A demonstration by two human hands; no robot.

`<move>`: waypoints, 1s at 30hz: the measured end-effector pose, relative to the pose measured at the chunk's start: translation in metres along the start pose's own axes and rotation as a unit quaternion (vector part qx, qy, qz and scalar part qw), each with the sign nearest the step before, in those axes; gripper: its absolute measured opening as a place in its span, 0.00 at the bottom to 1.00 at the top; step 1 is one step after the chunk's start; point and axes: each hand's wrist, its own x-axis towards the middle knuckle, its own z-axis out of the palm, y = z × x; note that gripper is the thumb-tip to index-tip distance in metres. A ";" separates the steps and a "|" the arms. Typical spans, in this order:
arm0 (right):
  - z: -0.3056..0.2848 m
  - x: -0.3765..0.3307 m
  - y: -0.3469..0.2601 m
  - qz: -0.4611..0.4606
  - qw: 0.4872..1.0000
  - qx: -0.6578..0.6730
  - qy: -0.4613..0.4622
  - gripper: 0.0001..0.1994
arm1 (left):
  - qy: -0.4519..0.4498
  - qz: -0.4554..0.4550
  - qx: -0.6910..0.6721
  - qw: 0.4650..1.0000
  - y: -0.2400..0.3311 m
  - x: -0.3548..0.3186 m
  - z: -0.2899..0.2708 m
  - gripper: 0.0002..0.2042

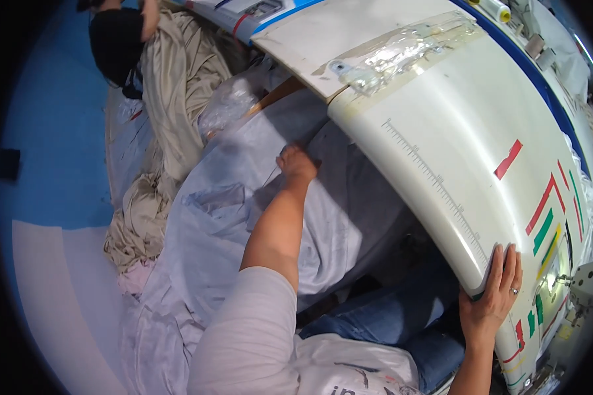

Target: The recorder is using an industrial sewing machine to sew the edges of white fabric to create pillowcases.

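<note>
Of the hands, the left hand (298, 164) is curled over the white cloth (204, 263), and whether a fold is pinched in its fingers cannot be told; the right hand (494, 293) is laid on the rounded edge of the white desk (428, 118), its fingers straight and close together, with no thing gripped. At the far left, the blue floor (53, 151) is seen, with pale sheeting (36, 283) spread below. Next, beige cloth (171, 108) is heaped along the white cloth's left side, and beyond it another person (115, 46) in black is partly shown. Clear plastic (230, 105) is bunched beside the heap, near a brown bar (280, 94). The white cloth is found in the middle, left of the desk and lower than its top; its right part is overhung and shaded by the desk's edge, and it is crossed by the left forearm (277, 234). Its long axis is slanted from lower left to upper right, the far end pointed toward the brown bar. Farther right, the desk is marked with a ruler scale (435, 178) and coloured tape strips (507, 160), and a sewing machine (592, 280) is placed.
</note>
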 end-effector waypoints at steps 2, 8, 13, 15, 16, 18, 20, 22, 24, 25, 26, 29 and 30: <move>0.001 0.001 0.001 0.001 1.000 0.003 0.000 0.44 | -0.094 -0.035 0.033 0.994 0.005 0.022 0.010 0.37; 0.006 0.002 0.004 -0.014 1.000 -0.006 0.009 0.42 | -0.151 0.199 0.075 0.965 0.022 0.058 0.071 0.20; 0.002 -0.005 0.005 -0.008 0.998 0.065 0.002 0.42 | 0.117 0.506 -0.002 0.855 0.019 -0.038 0.027 0.12; -0.002 -0.013 -0.007 -0.066 0.982 0.172 0.031 0.40 | -0.232 0.392 -0.248 0.855 0.012 -0.112 -0.032 0.09; -0.005 -0.021 -0.020 -0.145 0.971 0.192 0.002 0.36 | -0.417 0.300 -0.315 0.798 0.007 -0.152 -0.067 0.06; -0.006 -0.029 -0.042 -0.289 0.906 0.264 -0.163 0.30 | -0.390 0.545 -0.285 0.685 -0.003 -0.214 -0.139 0.03; -0.001 -0.034 -0.064 -0.361 0.848 0.301 -0.245 0.27 | -0.479 0.529 -0.357 0.602 -0.006 -0.250 -0.193 0.04; -0.003 -0.040 -0.065 -0.336 0.809 0.347 -0.336 0.23 | -0.453 0.502 -0.367 0.638 -0.019 -0.259 -0.225 0.07; -0.012 -0.049 -0.050 -0.324 0.798 0.393 -0.322 0.18 | -0.426 0.488 -0.318 0.692 -0.036 -0.261 -0.226 0.08; -0.022 -0.057 -0.034 -0.322 0.788 0.431 -0.299 0.18 | -0.408 0.485 -0.262 0.728 -0.045 -0.259 -0.216 0.08; -0.031 -0.064 -0.016 -0.326 0.761 0.496 -0.261 0.18 | -0.362 0.493 -0.236 0.755 -0.055 -0.259 -0.201 0.09; -0.074 -0.102 0.044 -0.153 0.787 0.598 -0.003 0.09 | -0.406 0.473 0.073 0.779 -0.100 -0.270 -0.160 0.12; -0.086 -0.122 0.056 0.053 0.694 0.702 0.149 0.07 | -0.452 0.421 0.145 0.773 -0.121 -0.271 -0.158 0.13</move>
